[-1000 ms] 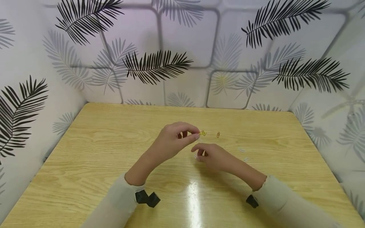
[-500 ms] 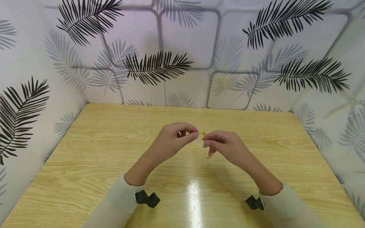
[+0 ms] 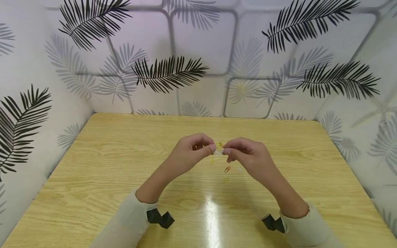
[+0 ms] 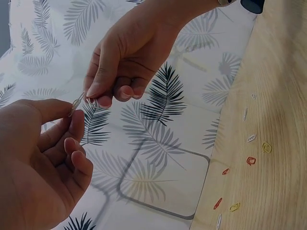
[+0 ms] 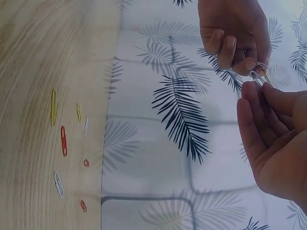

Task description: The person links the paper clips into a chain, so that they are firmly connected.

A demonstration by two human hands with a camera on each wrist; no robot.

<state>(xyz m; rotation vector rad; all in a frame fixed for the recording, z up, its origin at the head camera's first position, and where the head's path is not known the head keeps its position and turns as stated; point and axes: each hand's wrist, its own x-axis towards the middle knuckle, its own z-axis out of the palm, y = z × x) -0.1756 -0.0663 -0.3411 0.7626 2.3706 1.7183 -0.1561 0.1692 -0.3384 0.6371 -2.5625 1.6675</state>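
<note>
Fingertip to fingertip, the two hands meet over the table. My left hand [image 3: 195,151] pinches a yellow paper clip [image 5: 265,75] between thumb and index finger, its other fingers loosely curled. A white paper clip [image 5: 257,78] is pinched by the thumb and fingers of my right hand [image 3: 251,155]. In the right wrist view the two clips overlap. The fingertips cover part of both clips.
Loose clips lie on the wooden table [image 3: 130,148] below the hands: a red paper clip [image 3: 227,169], a white one, several yellow and others. A patterned wall covering [image 3: 201,89] stands behind the far edge. Each wrist carries a black camera mount [image 3: 160,217].
My right hand has come up from lower over the table, between the loose clips, to the left hand's fingertips, and now holds a white paper clip. The left hand has hardly moved.
</note>
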